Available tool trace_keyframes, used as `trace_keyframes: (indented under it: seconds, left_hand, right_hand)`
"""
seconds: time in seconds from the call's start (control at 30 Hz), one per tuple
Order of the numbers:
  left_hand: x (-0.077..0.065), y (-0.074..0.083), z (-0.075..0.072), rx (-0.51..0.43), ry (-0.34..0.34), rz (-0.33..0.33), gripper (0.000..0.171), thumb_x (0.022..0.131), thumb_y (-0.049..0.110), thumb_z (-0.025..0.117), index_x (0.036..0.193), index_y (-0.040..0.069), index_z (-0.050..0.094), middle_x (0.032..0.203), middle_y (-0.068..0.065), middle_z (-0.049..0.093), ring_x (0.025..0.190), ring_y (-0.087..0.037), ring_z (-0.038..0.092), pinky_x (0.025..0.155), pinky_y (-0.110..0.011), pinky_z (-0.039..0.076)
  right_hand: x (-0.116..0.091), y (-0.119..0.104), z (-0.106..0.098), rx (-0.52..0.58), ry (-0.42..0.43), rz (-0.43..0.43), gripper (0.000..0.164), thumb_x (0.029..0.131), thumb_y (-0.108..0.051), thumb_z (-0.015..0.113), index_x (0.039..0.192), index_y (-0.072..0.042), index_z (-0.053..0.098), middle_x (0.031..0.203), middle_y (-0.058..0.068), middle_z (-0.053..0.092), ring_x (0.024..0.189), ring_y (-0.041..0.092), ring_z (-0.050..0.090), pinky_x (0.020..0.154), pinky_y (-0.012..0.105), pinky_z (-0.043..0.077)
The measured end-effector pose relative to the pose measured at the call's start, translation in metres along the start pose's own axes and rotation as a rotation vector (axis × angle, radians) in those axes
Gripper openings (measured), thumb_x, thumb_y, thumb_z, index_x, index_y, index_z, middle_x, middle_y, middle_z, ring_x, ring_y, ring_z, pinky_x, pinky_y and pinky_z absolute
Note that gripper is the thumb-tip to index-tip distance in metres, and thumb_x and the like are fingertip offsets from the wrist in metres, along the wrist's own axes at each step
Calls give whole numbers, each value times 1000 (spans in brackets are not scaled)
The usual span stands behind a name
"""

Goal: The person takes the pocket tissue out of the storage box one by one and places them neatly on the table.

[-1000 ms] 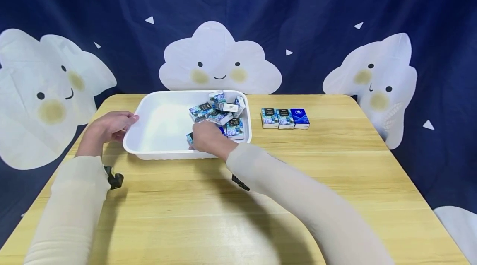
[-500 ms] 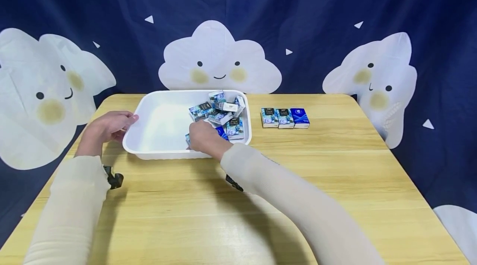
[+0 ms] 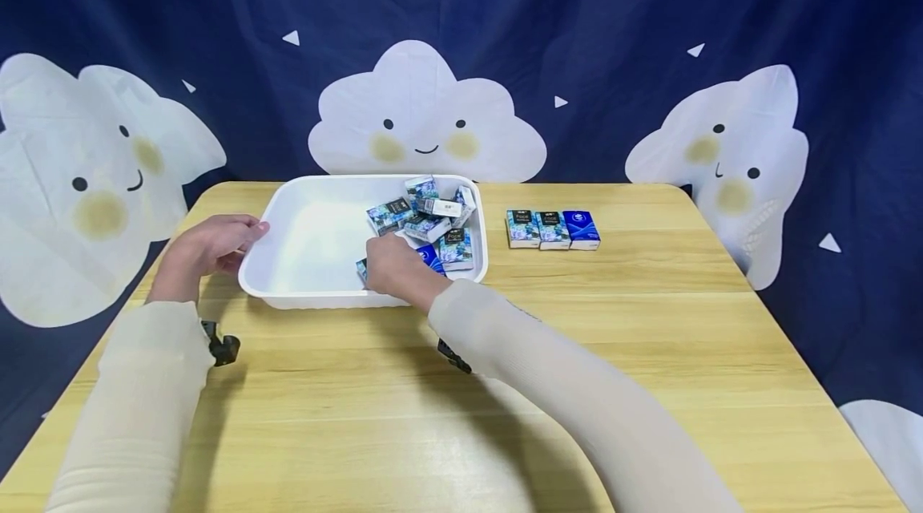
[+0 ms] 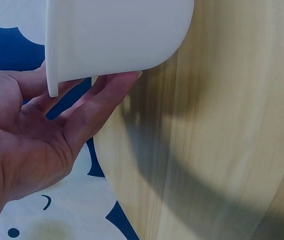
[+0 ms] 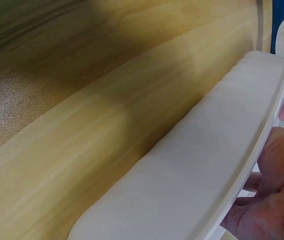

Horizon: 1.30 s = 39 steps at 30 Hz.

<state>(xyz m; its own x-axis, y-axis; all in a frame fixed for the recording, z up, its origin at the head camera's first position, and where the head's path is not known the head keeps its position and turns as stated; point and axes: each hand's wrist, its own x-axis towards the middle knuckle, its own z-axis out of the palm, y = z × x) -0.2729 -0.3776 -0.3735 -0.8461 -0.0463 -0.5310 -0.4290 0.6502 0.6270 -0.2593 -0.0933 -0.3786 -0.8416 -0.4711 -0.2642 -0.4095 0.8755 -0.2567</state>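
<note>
A white plastic tub [image 3: 310, 299] stands on the table. At its left end my left hand [image 3: 219, 244] grips the rim, thumb above and fingers [image 4: 99, 107] under the wall. My right hand [image 3: 398, 266] reaches over the near rim into the tub, knuckles up. It holds a blue floral tissue pack [image 3: 361, 270] near the tub floor; only the pack's left end shows and my fingertips are hidden. Just right of this hand lies a dark blue tissue pack [image 3: 431, 258]. Several floral packs [image 3: 389, 215] lie heaped in the tub's right half.
Right of the tub, two floral tissue packs [image 3: 522, 229] and one blue pack [image 3: 581, 230] lie side by side in a row on the wooden table [image 3: 324, 417]. A dark blue curtain with clouds [image 3: 425, 116] hangs behind the table's far edge.
My right hand has shifted slightly left inside the tub, along with the floral pack at its fingers. More of the blue pack beside it shows. My left hand stays on the rim.
</note>
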Motion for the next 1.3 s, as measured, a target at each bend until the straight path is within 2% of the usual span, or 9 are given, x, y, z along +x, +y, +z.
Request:
trace_keyframes:
  seconds: [0.13, 0.4, 0.53, 0.7, 0.8, 0.9, 1.03, 1.17, 1.3]
  left_hand:
    - [1, 1, 0, -1, -4, -3, 67, 111, 43, 32, 157, -4, 20, 144, -28, 40, 110, -30, 58, 82, -33, 55]
    - [0, 0, -1, -3, -8, 1, 66, 110, 42, 33, 157, -3, 21, 141, -27, 43, 106, -27, 59, 81, -34, 54]
    - [0, 1, -1, -5, -10, -3, 67, 110, 43, 33, 158, -3, 18, 144, -28, 40, 110, -29, 57, 81, -33, 54]
    - [0, 0, 0, -6, -8, 6, 66, 110, 42, 33, 157, -3, 20, 142, -27, 42, 105, -25, 59, 81, -33, 55]
    - [0, -1, 0, -13, -11, 15, 65, 110, 42, 34, 156, -3, 22, 141, -27, 42, 103, -24, 60, 81, -33, 55]
    - [0, -2, 0, -12, -14, 24, 65, 110, 42, 34, 156, -4, 22, 141, -27, 42, 104, -23, 60, 81, -33, 55]
    - [0, -3, -1, -11, -12, 30, 66, 110, 43, 34, 156, -4, 22, 141, -27, 43, 105, -24, 60, 82, -33, 55]
    - [0, -3, 0, -14, -7, 40, 65, 110, 43, 34, 155, -4, 24, 138, -26, 45, 102, -21, 61, 81, -33, 56]
    - [-1, -4, 1, -25, -4, 55, 62, 110, 41, 35, 152, -5, 28, 134, -25, 48, 96, -17, 62, 80, -34, 56]
  right_hand:
    - [0, 2, 0, 10, 10, -7, 20, 91, -15, 73, 107, -8, 64, 79, 1, 60, 60, 10, 53, 48, 19, 44]
    - [-1, 5, 0, 40, 8, -7, 24, 91, -17, 74, 108, -7, 61, 82, 2, 60, 60, 10, 52, 49, 20, 45]
    - [-1, 8, 0, 53, 17, -17, 22, 89, -17, 74, 103, -9, 58, 82, 1, 58, 62, 10, 51, 51, 21, 43]
    - [-3, 11, -1, 35, 53, -44, 22, 87, -19, 75, 100, -11, 58, 83, 0, 59, 68, 12, 54, 55, 22, 45]
    - [-5, 11, -4, 40, 59, -48, 28, 87, -20, 75, 108, -9, 61, 87, 1, 61, 72, 13, 57, 57, 23, 47]
    - [-8, 11, -7, 46, 69, -53, 42, 88, -24, 76, 123, -7, 61, 89, 1, 62, 71, 13, 59, 56, 23, 49]
    - [-11, 13, -15, 60, 87, -57, 57, 90, -33, 77, 135, -6, 57, 81, 0, 62, 63, 12, 56, 55, 23, 49]
    - [-15, 17, -23, 70, 106, -71, 48, 88, -36, 80, 120, -6, 61, 74, 0, 59, 60, 11, 52, 55, 23, 49]
    - [-19, 23, -31, 42, 125, -80, 36, 87, -33, 80, 108, -10, 62, 79, -1, 60, 68, 12, 56, 59, 24, 49]
